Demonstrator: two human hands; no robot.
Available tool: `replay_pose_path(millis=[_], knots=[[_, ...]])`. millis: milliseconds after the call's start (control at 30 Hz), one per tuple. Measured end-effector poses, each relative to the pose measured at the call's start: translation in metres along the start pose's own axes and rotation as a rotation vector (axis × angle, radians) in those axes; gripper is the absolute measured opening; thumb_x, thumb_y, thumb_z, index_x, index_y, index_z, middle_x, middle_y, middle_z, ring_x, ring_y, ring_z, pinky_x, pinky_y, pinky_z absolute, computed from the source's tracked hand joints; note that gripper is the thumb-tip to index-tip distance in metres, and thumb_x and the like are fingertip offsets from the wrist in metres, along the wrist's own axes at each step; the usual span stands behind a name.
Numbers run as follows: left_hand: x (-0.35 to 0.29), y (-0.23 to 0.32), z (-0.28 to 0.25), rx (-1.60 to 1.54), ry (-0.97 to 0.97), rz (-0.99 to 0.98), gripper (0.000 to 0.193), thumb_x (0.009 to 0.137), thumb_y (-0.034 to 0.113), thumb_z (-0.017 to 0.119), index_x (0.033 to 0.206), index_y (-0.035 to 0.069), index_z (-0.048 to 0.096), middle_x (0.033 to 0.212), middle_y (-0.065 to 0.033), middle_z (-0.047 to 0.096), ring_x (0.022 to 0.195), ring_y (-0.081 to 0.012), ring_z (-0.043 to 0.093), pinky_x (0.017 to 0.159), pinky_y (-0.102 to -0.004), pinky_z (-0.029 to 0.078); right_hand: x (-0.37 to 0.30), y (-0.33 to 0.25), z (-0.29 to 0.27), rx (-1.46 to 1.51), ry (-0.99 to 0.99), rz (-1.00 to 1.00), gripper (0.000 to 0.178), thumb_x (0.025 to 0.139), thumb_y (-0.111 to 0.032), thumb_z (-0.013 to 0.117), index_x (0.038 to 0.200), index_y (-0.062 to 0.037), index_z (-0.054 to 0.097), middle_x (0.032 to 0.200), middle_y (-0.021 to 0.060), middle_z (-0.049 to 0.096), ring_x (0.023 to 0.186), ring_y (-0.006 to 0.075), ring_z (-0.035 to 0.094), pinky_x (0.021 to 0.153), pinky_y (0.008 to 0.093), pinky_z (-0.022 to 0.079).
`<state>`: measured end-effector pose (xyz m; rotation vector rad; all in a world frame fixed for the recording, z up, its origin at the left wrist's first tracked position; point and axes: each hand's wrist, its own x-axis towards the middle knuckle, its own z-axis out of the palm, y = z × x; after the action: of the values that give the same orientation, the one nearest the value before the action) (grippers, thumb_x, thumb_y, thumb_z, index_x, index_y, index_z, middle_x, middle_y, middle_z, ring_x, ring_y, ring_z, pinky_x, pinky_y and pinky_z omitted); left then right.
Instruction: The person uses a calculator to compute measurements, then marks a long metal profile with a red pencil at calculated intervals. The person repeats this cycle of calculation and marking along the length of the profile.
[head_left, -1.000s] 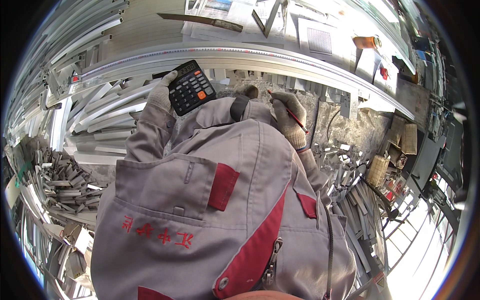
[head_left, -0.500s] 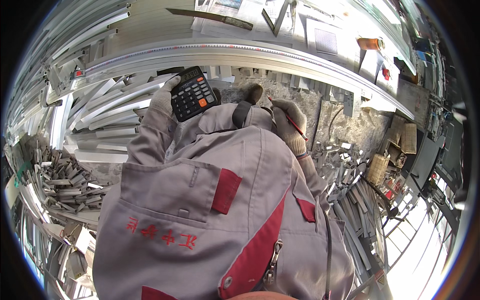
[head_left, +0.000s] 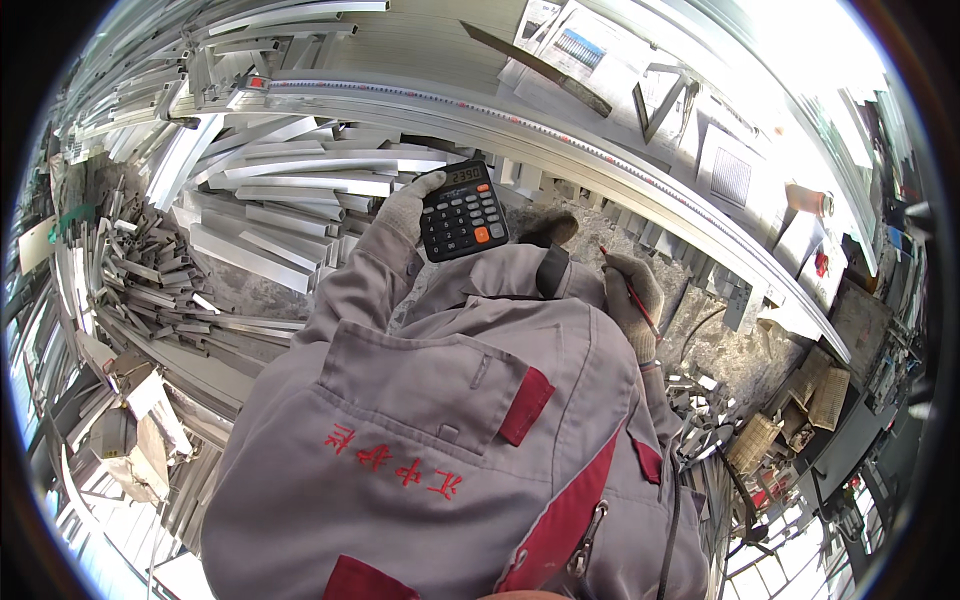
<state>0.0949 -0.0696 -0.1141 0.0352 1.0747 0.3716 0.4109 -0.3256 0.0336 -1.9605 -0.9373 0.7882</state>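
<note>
My left hand, in a pale knitted glove, grips a black calculator by its left edge. The calculator's keys face up, with orange ones among the dark, and its display is lit with digits. Gloved as well, my right hand is closed around a thin red pencil whose tip points up and away. The right hand hangs beside my grey work jacket, apart from the calculator. Its fingers are partly turned from view.
Beyond my hands runs a long metal rail with a measuring tape along it. A long blade, papers and an angled metal tool lie behind it. Metal bars are heaped at left; boxes stand at right.
The view has turned, so the rail and my body appear shifted to the right and tilted. My hands keep the same hold on the calculator and pencil.
</note>
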Motion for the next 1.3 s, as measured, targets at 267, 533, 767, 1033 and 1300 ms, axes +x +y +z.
replay_pose_path(millis=[267,533,767,1033,1300], knots=[[-0.011,-0.014,0.023,-0.017,0.126,0.067,0.031,0.106,0.026,0.072,0.122,-0.002,0.073,0.101,-0.0202,0.081,0.08,-0.0344,0.081,0.075,-0.0526,0.071,0.008,0.004,-0.013,-0.043,-0.008,-0.006,0.016,0.097,-0.005,0.074,0.112,-0.0043,0.079,0.103,0.0141,0.081,0.094,0.0218,0.078,0.086,0.0346,0.06],[-0.016,-0.029,0.058,-0.086,0.032,-0.034,0.026,0.106,0.022,0.072,0.118,0.0,0.073,0.098,-0.018,0.08,0.08,-0.0341,0.081,0.074,-0.0526,0.071,0.001,0.018,-0.031,-0.013,0.019,0.01,0.017,0.096,-0.003,0.072,0.112,-0.0041,0.079,0.101,0.0131,0.081,0.091,0.0208,0.078,0.085,0.0344,0.06],[0.0,-0.034,0.062,0.019,0.073,-0.035,0.027,0.105,0.025,0.073,0.118,0.001,0.074,0.099,-0.0187,0.081,0.081,-0.0353,0.081,0.075,-0.0554,0.07,-0.006,0.036,-0.041,0.094,0.052,-0.022,0.018,0.099,-0.004,0.065,0.11,-0.0003,0.078,0.101,0.0145,0.08,0.091,0.0236,0.077,0.085,0.0368,0.059],[-0.01,-0.036,0.087,0.027,0.093,-0.079,0.027,0.101,0.024,0.08,0.116,0.003,0.073,0.096,-0.0165,0.081,0.075,-0.0314,0.081,0.067,-0.0505,0.071,-0.012,0.036,-0.042,0.111,0.08,-0.065,0.019,0.101,-0.005,0.063,0.112,0.0001,0.078,0.101,0.0144,0.079,0.092,0.0238,0.076,0.087,0.0374,0.059],[-0.003,-0.029,0.087,0.059,0.126,-0.107,0.028,0.1,0.025,0.081,0.114,0.003,0.073,0.096,-0.0165,0.08,0.075,-0.0312,0.081,0.066,-0.0507,0.071,-0.014,0.026,-0.037,0.117,0.096,-0.012,0.02,0.102,-0.006,0.063,0.114,0.0003,0.078,0.103,0.0158,0.079,0.094,0.0243,0.078,0.088,0.0369,0.06]])
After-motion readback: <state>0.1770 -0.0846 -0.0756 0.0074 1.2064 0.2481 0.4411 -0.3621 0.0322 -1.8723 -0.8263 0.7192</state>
